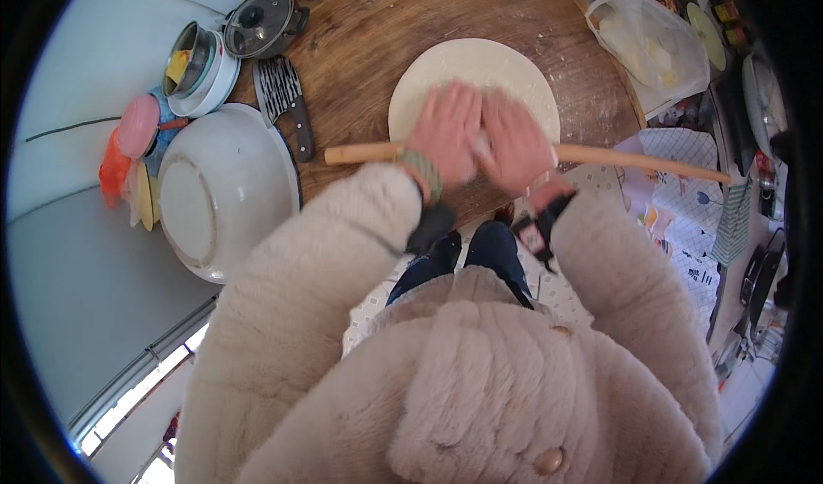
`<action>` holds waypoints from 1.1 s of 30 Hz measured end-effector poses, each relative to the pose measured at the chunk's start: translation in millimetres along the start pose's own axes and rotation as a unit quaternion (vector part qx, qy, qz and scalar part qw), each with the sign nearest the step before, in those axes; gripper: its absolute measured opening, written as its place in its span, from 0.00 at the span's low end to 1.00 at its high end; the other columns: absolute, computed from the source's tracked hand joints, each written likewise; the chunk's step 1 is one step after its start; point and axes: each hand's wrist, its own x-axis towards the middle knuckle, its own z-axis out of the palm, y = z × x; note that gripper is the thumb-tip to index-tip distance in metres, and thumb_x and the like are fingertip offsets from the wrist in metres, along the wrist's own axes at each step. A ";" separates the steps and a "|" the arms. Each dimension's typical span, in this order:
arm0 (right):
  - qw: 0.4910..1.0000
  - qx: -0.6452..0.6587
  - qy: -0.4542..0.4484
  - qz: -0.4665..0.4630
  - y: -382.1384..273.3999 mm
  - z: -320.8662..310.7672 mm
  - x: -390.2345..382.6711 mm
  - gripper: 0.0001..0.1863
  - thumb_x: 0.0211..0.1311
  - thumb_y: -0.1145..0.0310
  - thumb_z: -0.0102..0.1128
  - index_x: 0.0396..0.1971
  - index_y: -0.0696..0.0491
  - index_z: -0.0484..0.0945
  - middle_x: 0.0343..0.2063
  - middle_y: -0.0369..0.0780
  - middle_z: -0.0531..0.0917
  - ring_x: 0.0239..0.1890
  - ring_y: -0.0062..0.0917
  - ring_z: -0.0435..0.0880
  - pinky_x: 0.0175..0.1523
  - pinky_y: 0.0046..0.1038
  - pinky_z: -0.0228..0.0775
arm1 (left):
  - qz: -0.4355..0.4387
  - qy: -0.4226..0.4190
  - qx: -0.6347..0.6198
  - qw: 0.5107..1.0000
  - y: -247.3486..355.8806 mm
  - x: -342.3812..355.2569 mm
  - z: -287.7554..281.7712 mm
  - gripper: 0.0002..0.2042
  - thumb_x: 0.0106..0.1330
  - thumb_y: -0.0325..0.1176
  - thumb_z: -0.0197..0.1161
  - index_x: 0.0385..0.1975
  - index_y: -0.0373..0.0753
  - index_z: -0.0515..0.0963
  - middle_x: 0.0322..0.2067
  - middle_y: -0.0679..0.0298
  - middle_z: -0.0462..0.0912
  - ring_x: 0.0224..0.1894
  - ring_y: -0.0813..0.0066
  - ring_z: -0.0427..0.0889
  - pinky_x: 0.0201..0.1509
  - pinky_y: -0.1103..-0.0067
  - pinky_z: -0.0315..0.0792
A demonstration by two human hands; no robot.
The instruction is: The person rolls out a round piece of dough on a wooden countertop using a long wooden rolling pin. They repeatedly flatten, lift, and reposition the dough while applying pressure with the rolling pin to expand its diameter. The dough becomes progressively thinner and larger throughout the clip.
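A long wooden rolling pin lies across the near edge of a flat round sheet of pale dough on a wooden board. My left hand and my right hand press side by side, palms down with fingers stretched out, on the middle of the pin. Both hands look blurred. The dough's near part is hidden under my hands. Fluffy cream coat sleeves cover my forearms.
A big white bowl sits upside down at the left, with a striped cleaver beside it. Behind stand a pot with a glass lid, a metal bowl and a pink lid. A clear plastic bag lies at the back right.
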 end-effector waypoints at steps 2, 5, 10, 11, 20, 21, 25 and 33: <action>0.991 -0.111 0.067 -0.024 25.8 6.8 35.9 0.34 0.68 0.49 0.49 0.60 0.64 0.70 0.61 0.55 0.73 0.67 0.47 0.67 0.73 0.43 0.52 | -0.040 0.021 0.011 0.999 -19.8 30.8 5.2 0.30 0.65 0.42 0.50 0.64 0.28 0.67 0.69 0.45 0.64 0.72 0.52 0.60 0.75 0.55 0.49; 0.997 -0.045 0.046 -0.046 12.8 4.6 13.6 0.34 0.68 0.48 0.50 0.60 0.63 0.70 0.61 0.54 0.73 0.66 0.46 0.68 0.73 0.44 0.54 | -0.058 -0.010 -0.026 0.998 -2.6 9.1 5.6 0.30 0.66 0.42 0.49 0.64 0.27 0.66 0.68 0.45 0.64 0.72 0.51 0.60 0.76 0.55 0.49; 0.991 0.025 -0.127 -0.021 -51.3 -21.1 -77.2 0.42 0.66 0.45 0.52 0.67 0.65 0.61 0.66 0.56 0.66 0.71 0.50 0.60 0.76 0.47 0.46 | -0.045 -0.033 -0.088 0.995 66.8 -83.3 -10.0 0.31 0.65 0.42 0.50 0.65 0.27 0.65 0.68 0.45 0.65 0.72 0.49 0.59 0.76 0.56 0.49; 0.996 0.015 -0.085 -0.029 -49.2 -21.8 -70.0 0.41 0.66 0.45 0.52 0.66 0.65 0.63 0.66 0.56 0.67 0.71 0.49 0.61 0.76 0.47 0.46 | -0.049 -0.080 -0.083 0.992 63.8 -78.3 -10.9 0.32 0.65 0.42 0.51 0.66 0.27 0.65 0.68 0.46 0.65 0.72 0.48 0.59 0.76 0.56 0.49; 0.997 0.048 0.024 -0.052 -9.9 8.8 -30.8 0.36 0.68 0.45 0.48 0.58 0.66 0.72 0.60 0.55 0.74 0.65 0.47 0.69 0.72 0.46 0.53 | -0.059 -0.027 -0.054 0.996 29.6 -29.5 1.9 0.32 0.62 0.41 0.52 0.64 0.26 0.66 0.65 0.43 0.67 0.70 0.45 0.61 0.75 0.56 0.50; 0.998 0.039 0.000 -0.042 -27.7 4.5 -60.8 0.36 0.68 0.45 0.48 0.58 0.66 0.72 0.60 0.55 0.73 0.65 0.46 0.69 0.72 0.45 0.53 | -0.065 -0.013 -0.092 0.994 53.4 -59.7 -0.6 0.33 0.61 0.42 0.52 0.63 0.24 0.67 0.65 0.42 0.67 0.70 0.43 0.62 0.75 0.56 0.50; 0.998 0.014 0.006 -0.057 -48.0 -12.1 -78.3 0.37 0.68 0.44 0.48 0.60 0.65 0.71 0.62 0.55 0.72 0.66 0.45 0.68 0.72 0.45 0.53 | -0.072 -0.015 -0.062 0.995 73.4 -76.7 -8.9 0.35 0.60 0.44 0.52 0.64 0.25 0.64 0.66 0.42 0.65 0.70 0.41 0.60 0.76 0.54 0.48; 1.000 0.011 -0.018 -0.003 -7.7 3.4 4.5 0.38 0.67 0.43 0.47 0.60 0.64 0.72 0.62 0.54 0.73 0.67 0.45 0.67 0.73 0.42 0.53 | -0.089 -0.009 0.003 0.996 18.1 -16.9 6.0 0.31 0.63 0.43 0.52 0.64 0.29 0.67 0.67 0.47 0.65 0.72 0.48 0.59 0.75 0.55 0.49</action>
